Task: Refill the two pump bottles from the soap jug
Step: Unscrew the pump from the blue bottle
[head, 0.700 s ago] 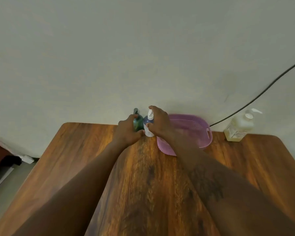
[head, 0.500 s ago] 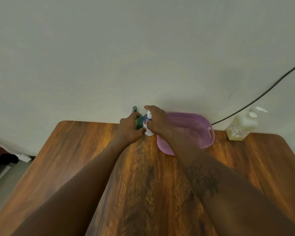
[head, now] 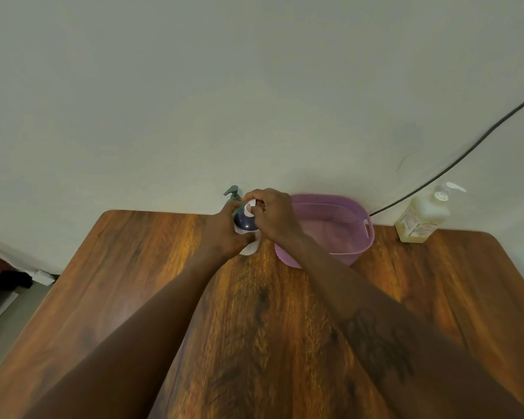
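A: Count?
B: Two pump bottles: blue bottle, green bottle behind. One jug, one basket. All at far table edge.
A: Hands?
B: Body gripped by left hand; right hand pinches blue's pump.
A: Writing?
B: Jug label unreadable.

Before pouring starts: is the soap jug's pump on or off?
On: the white pump sits atop the soap jug, which stands upright.

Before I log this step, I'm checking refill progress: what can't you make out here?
- Head view: blue bottle mostly covered by left hand and right hand; fill level hidden.
- Green bottle: only pump head shows behind left hand.
- Soap jug label: too small to read.
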A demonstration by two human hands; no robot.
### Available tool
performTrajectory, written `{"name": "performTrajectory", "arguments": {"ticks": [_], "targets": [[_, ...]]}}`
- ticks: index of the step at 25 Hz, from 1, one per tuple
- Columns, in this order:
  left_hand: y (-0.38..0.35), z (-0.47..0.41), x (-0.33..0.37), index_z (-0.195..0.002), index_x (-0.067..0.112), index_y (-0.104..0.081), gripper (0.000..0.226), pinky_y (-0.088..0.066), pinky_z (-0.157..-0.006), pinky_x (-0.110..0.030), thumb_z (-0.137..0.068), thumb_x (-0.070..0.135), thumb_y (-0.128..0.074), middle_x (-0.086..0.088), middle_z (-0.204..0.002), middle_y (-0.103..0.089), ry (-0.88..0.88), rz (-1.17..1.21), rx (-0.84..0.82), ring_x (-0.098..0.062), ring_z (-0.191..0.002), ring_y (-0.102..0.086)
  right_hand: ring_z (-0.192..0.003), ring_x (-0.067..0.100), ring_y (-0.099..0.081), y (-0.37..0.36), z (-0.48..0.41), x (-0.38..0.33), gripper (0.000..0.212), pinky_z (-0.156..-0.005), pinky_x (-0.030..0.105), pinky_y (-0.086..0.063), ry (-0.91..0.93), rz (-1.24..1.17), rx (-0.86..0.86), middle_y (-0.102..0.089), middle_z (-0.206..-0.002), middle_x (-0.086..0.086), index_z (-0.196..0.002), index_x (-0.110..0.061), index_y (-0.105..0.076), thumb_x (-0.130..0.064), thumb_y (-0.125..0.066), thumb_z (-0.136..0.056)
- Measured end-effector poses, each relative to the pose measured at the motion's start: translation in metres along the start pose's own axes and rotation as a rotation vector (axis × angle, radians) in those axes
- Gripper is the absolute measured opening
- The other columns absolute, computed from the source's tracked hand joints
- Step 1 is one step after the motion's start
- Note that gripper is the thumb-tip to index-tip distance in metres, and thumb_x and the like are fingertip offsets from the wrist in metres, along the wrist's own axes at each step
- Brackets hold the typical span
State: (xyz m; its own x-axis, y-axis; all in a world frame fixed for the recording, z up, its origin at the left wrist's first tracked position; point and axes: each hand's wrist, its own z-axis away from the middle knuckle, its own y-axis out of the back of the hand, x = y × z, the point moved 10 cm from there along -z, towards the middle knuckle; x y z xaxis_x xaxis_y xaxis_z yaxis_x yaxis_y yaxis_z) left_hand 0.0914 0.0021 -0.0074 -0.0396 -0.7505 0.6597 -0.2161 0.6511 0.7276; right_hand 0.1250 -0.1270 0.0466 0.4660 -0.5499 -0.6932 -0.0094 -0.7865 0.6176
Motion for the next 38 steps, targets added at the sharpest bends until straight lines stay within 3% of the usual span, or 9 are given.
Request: {"name": "performTrajectory", "arguments": {"ticks": [8,13,15,20,23,25,28,33,38], "targets": [[0.015,0.079,0.031,-0.117,0.038,-0.055,0.067,-0.044,-0.071,-0.005,-0.062,0.065,-0.081,0.032,-0.102,-0.058,-0.096,0.096,0.103,0.014,-0.097,-0.057,-0.088,0.002,-0.068,0.039,0.071,-0.036,0.022,-0.078,0.008,-0.053,0.045,-0.143,0.031,-0.076,-0.105,-0.003,-0.108,-0.018,-0.078,-0.010,-0.076,-0.089],[0.000,0.130,0.055,-0.126,0.029,-0.061,0.072,-0.058,-0.086,-0.033,-0.065,0.059,-0.087,0.013,-0.116,-0.068,-0.157,0.179,0.086,-0.005,-0.102,-0.064,-0.087,-0.002,-0.066,0.061,0.129,-0.034,0.021,-0.078,0.003,-0.049,0.079,-0.120,0.097,-0.076,-0.103,-0.005,-0.108,-0.019,-0.078,-0.010,-0.075,-0.090],[-0.005,0.148,0.064,-0.127,0.025,-0.062,0.074,-0.057,-0.087,-0.030,-0.065,0.055,-0.089,0.009,-0.118,-0.069,-0.187,0.172,0.108,-0.006,-0.103,-0.064,-0.090,0.000,-0.067,0.070,0.150,-0.029,0.026,-0.079,0.004,-0.050,0.092,-0.118,0.144,-0.075,-0.107,-0.004,-0.114,-0.018,-0.076,-0.009,-0.075,-0.090],[-0.021,0.197,0.078,-0.125,0.016,-0.063,0.067,-0.042,-0.078,-0.002,-0.068,0.042,-0.089,0.011,-0.110,-0.063,-0.265,0.216,0.127,-0.008,-0.101,-0.063,-0.094,0.002,-0.066,0.085,0.212,-0.035,0.041,-0.079,0.004,-0.050,0.154,-0.074,0.242,-0.074,-0.114,-0.001,-0.127,-0.016,-0.070,-0.018,-0.080,-0.087],[-0.022,0.234,0.090,-0.119,0.019,-0.067,0.066,-0.051,-0.079,-0.012,-0.065,0.051,-0.087,0.013,-0.103,-0.068,-0.322,0.243,0.148,-0.006,-0.095,-0.066,-0.082,-0.006,-0.063,0.096,0.256,-0.036,0.044,-0.071,0.001,-0.049,0.122,-0.034,0.299,-0.072,-0.102,-0.007,-0.120,-0.016,-0.070,-0.029,-0.085,-0.080],[-0.021,0.262,0.100,-0.108,0.029,-0.069,0.056,-0.058,-0.074,-0.025,-0.064,0.057,-0.087,0.015,-0.094,-0.071,-0.365,0.270,0.186,-0.002,-0.086,-0.068,-0.071,-0.007,-0.062,0.101,0.281,-0.037,0.033,-0.061,0.007,-0.051,0.085,-0.001,0.291,-0.069,-0.084,-0.016,-0.102,-0.021,-0.073,-0.038,-0.086,-0.077],[-0.022,0.293,0.106,-0.104,0.044,-0.063,0.053,-0.059,-0.069,-0.025,-0.060,0.061,-0.087,0.022,-0.089,-0.070,-0.410,0.265,0.185,0.005,-0.084,-0.067,-0.063,0.003,-0.066,0.105,0.313,-0.043,0.022,-0.055,0.024,-0.053,0.070,0.017,0.297,-0.069,-0.069,-0.013,-0.081,-0.022,-0.075,-0.041,-0.086,-0.077],[-0.030,0.322,0.098,-0.103,0.039,-0.071,0.052,-0.060,-0.068,-0.025,-0.058,0.053,-0.091,0.020,-0.093,-0.074,-0.407,0.326,0.031,0.002,-0.085,-0.071,-0.065,0.008,-0.069,0.102,0.344,-0.056,0.014,-0.060,0.032,-0.058,0.091,-0.065,0.219,-0.074,-0.073,-0.006,-0.080,-0.019,-0.076,-0.029,-0.086,-0.079],[-0.028,0.342,0.098,-0.110,0.041,-0.069,0.054,-0.059,-0.073,-0.020,-0.062,0.043,-0.093,0.018,-0.101,-0.075,-0.446,0.415,-0.095,-0.002,-0.091,-0.072,-0.090,0.011,-0.075,0.088,0.352,-0.054,0.017,-0.084,0.041,-0.062,0.071,-0.194,-0.038,-0.079,-0.095,-0.002,-0.101,-0.014,-0.080,-0.021,-0.081,-0.086]]}}
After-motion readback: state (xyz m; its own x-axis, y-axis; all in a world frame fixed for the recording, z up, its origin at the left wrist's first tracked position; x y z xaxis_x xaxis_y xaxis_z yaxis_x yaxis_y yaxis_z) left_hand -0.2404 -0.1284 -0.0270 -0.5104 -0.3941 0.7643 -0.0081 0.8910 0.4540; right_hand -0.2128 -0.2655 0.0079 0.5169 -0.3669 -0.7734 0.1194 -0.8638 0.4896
